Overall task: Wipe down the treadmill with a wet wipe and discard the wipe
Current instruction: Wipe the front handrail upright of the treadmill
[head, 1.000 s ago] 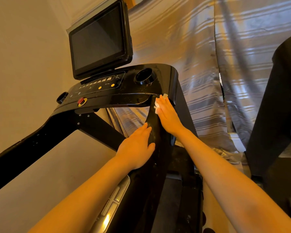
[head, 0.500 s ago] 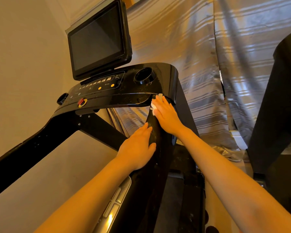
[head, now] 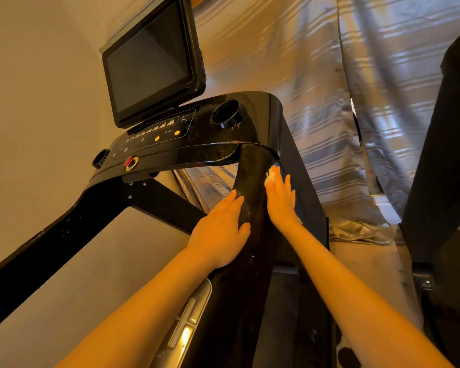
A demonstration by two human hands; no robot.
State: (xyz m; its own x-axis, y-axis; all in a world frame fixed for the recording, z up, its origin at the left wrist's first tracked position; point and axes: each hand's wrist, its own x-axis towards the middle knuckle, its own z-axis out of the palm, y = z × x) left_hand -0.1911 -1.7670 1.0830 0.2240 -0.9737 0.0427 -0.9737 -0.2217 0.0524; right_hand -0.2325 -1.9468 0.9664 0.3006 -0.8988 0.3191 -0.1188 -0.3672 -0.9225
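The glossy black treadmill (head: 252, 179) fills the middle of the head view, with its dark screen (head: 149, 62) and button console (head: 154, 136) up at the left. My right hand (head: 280, 200) lies flat with straight fingers on the right side of the right handrail, pressing a white wet wipe (head: 271, 177) against it; only a crumpled bit of the wipe shows at my fingertips. My left hand (head: 221, 232) rests open on the left side of the same rail, a little lower down.
A cup holder (head: 227, 112) sits on the console's right end, a red stop button (head: 129, 162) on its front. Striped silvery curtains (head: 356, 102) hang behind. A tall black object (head: 446, 155) stands at the right. A beige wall (head: 37, 102) lies at the left.
My right hand with the wipe has slid from the rail's top face over to its right side. My left hand stays in place on the rail.
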